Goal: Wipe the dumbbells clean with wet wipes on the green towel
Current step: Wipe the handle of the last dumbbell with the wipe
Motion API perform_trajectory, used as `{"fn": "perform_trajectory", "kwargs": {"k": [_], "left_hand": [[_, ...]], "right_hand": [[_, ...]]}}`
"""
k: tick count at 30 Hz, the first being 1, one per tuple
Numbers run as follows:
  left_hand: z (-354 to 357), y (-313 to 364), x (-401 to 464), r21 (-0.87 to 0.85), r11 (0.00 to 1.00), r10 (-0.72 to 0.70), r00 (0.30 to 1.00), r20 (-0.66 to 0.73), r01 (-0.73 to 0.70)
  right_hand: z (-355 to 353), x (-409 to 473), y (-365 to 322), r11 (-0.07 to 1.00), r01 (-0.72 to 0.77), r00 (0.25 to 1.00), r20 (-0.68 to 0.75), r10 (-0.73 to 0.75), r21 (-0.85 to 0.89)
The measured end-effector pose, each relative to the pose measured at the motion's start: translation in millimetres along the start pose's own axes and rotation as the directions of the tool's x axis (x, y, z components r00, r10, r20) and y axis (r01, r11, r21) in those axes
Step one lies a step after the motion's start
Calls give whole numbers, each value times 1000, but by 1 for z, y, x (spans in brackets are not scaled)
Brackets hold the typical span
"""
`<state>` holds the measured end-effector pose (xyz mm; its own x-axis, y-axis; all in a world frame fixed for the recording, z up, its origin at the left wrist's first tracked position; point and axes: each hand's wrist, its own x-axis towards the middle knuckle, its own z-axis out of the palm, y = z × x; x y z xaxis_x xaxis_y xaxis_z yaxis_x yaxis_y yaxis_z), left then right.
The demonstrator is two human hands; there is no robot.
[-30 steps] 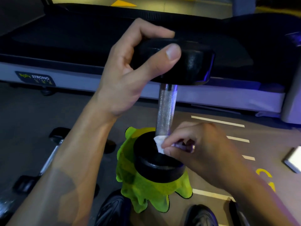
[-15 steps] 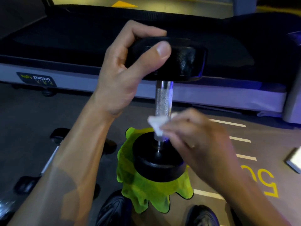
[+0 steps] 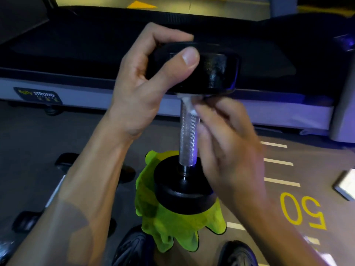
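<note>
A black dumbbell [image 3: 187, 135] with a knurled metal handle stands upright, its lower head resting on the green towel [image 3: 172, 227] on the floor. My left hand [image 3: 146, 87] grips the upper head from the left, thumb across its front. My right hand [image 3: 228, 143] pinches a white wet wipe [image 3: 189, 106] against the top of the handle, just under the upper head. Most of the wipe is hidden behind my fingers.
A treadmill [image 3: 76, 85] runs across the back. Another dumbbell [image 3: 57, 185] lies on the floor at the left, partly behind my left forearm. A white flat object [image 3: 345, 184] lies at the right edge. My two black shoes [image 3: 134, 250] sit at the bottom.
My right hand has slid the wipe up the handle, from the lower head to just under the upper head. My left hand keeps its grip on the top.
</note>
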<state>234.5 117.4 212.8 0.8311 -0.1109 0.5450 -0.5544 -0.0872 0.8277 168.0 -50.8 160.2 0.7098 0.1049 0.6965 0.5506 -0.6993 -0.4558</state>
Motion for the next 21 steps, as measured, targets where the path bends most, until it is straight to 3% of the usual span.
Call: {"fn": "perform_trajectory", "kwargs": {"k": [4,10,16,21], "left_hand": [[-2,-1,-1,-11,1000,-14,999,-37,13],[-1,1,-1,-29,1000,-9,1000,0,9],[-2,0,0,-76,997,-16,1000,-7,16],[0,5,-2,-69,997,-17,1000,0,17]], "right_hand": [[-8,-35,1,996,-3,986,169,-12,88],[-7,-5,-4,992,-19,984,178,-4,128],[-23,-67,4,974,-96,924,382,10,207],[-23,-44,5,984,-57,919,395,-14,167]]}}
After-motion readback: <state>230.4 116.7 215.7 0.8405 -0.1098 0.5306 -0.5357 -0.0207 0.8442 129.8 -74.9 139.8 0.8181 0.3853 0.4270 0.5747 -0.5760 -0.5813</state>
